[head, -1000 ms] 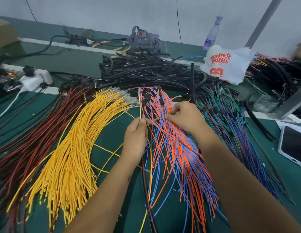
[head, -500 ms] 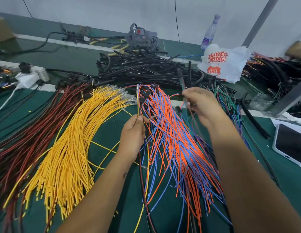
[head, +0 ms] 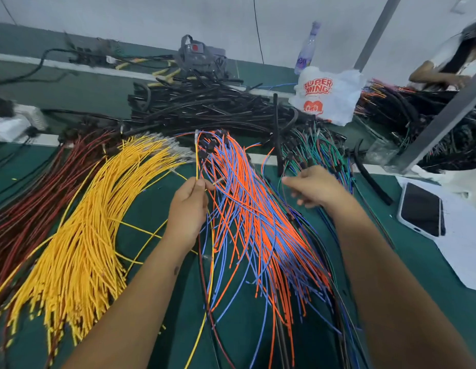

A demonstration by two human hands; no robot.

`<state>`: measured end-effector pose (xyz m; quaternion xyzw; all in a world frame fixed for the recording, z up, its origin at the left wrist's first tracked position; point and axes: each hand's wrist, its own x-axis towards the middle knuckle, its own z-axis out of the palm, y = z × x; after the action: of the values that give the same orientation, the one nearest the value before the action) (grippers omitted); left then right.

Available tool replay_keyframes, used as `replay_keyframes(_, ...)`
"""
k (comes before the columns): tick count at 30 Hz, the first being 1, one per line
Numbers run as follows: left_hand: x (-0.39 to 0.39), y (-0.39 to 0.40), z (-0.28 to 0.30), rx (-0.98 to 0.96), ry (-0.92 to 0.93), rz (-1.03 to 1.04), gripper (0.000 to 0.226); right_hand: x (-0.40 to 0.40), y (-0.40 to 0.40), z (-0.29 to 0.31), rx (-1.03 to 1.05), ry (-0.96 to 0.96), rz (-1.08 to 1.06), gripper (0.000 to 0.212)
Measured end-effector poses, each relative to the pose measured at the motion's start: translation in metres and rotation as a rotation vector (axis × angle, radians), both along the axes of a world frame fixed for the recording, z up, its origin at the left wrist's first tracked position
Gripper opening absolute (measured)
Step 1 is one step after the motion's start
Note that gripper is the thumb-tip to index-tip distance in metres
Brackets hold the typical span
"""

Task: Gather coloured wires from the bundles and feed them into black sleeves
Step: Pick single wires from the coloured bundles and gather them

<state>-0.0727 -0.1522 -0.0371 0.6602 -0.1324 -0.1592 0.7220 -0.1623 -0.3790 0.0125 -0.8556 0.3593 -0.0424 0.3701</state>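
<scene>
Fanned coloured wire bundles [head: 247, 209] before heaped black sleeves [head: 205, 107]

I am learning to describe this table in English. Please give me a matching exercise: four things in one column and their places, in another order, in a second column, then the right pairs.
Things:
1. yellow bundle
2. phone
3. black sleeves
4. left hand

Places:
A. at the right edge, on white paper
B. piled at the back, behind the coloured wires
C. between the dark red wires and the orange and blue wires
D. in the middle, holding a yellow wire upright

Pairs: 1-C, 2-A, 3-B, 4-D
</scene>
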Motion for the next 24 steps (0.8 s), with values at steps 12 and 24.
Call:
replay_keyframes(12, -0.001, 0.000, -0.003, 0.055, -0.062, 0.007, 0.033, -0.018, 0.019, -0.008, -0.301, 0.193, 0.215, 0.015)
replay_keyframes(24, 0.000, 0.002, -0.003, 0.040, -0.049, -0.004, 0.033, -0.036, 0.006, 0.044, 0.284, -0.740, -0.137, 0.027)
